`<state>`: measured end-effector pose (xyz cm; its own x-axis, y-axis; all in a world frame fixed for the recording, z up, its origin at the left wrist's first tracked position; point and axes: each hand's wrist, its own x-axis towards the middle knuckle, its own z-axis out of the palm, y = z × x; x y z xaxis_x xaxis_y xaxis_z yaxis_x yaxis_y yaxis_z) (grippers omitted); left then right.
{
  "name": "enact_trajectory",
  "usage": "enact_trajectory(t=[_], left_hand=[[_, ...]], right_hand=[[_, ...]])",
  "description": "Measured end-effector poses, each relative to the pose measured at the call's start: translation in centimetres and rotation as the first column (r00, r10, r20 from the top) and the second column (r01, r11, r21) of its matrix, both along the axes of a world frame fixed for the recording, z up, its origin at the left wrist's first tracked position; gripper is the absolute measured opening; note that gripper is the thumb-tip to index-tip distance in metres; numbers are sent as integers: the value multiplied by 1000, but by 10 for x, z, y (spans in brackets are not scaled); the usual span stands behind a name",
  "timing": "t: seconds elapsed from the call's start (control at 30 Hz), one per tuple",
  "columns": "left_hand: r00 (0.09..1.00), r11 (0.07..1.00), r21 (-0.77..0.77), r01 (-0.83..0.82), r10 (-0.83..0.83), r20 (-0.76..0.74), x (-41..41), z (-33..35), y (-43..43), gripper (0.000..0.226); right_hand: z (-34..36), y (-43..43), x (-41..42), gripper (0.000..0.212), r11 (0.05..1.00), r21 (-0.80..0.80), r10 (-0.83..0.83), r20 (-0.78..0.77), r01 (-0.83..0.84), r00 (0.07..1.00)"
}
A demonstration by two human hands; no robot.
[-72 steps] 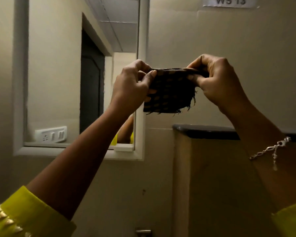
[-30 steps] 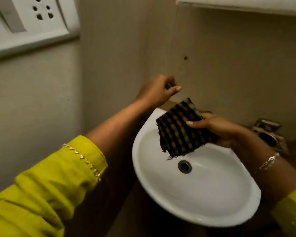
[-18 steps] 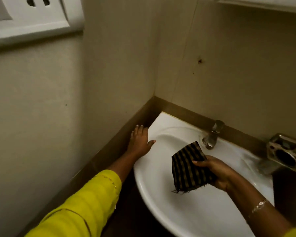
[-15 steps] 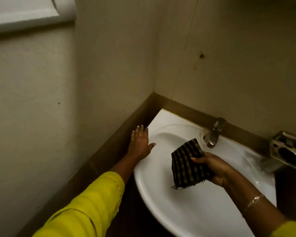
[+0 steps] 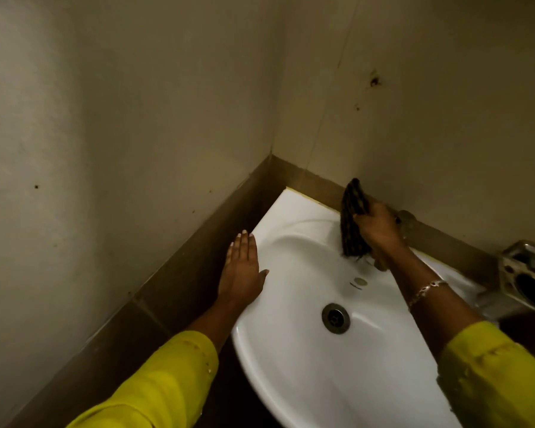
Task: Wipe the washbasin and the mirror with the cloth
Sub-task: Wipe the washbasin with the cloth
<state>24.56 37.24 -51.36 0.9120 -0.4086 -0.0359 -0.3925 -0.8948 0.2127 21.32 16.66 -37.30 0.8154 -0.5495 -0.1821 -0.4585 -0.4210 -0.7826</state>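
Head camera, looking down into a corner where two beige walls meet: I see a white washbasin (image 5: 291,381) fitted into the corner, with a round metal drain (image 5: 335,318) in the middle of its bowl. The left hand (image 5: 243,270) lies flat on the basin's left rim, fingers straight and together, holding nothing. The right hand (image 5: 376,230) grips a dark checked cloth (image 5: 351,223), fingers curled round it, at the back rim of the basin. The cloth stands nearly on edge, its top against the brown strip below the wall. A tap (image 5: 406,219) shows partly behind that hand. A metal soap holder (image 5: 528,279) sits at far right. Both sleeves are yellow.
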Motion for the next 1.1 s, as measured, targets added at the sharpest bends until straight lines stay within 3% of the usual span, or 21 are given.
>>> enact_trajectory(t=[0.07, 0.13, 0.23, 0.3, 0.33, 0.47, 0.6, 0.77, 0.97, 1.1], left_hand=[[1000, 1000, -2, -1, 1, 3, 0, -1, -1, 78], [1000, 1000, -6, -5, 5, 8, 0, -2, -2, 79], [1000, 1000, -20, -3, 4, 19, 2, -2, -2, 78], [1000, 999, -36, -5, 6, 24, 3, -3, -2, 78], [1000, 999, -41, -4, 5, 29, 3, -3, -2, 78], [1000, 998, -64, 7, -6, 18, 4, -2, -2, 77], [1000, 997, -76, 15, -14, 10, 7, -4, -2, 73], [1000, 999, -42, 1, 0, 11, 5, -9, 0, 76], [1000, 995, -103, -3, 3, 3, 7, -12, 2, 81], [1000, 988, -155, -10, 10, 3, 6, -13, 3, 84]], right_hand=[[-15, -4, 11, 45, 900, -424, 123, 20, -103, 992], [-41, -6, 15, 55, 767, -599, 198, -121, -230, 973], [-99, -8, 2, 68, 666, -579, 257, -413, -469, 874], [-128, -11, -10, 68, 588, -598, 309, -456, -544, 835], [-133, -12, -13, 70, 598, -596, 309, -445, -536, 841], [-129, -9, -7, 111, 724, -538, 280, -343, -432, 897], [-131, 2, 11, 100, 792, -526, 129, -351, -309, 927], [-138, 3, 36, 90, 799, -518, 136, -339, -305, 931], [-138, 7, 68, 78, 611, -660, 316, -303, -438, 899], [-139, 5, 93, 76, 522, -673, 449, -305, -524, 840]])
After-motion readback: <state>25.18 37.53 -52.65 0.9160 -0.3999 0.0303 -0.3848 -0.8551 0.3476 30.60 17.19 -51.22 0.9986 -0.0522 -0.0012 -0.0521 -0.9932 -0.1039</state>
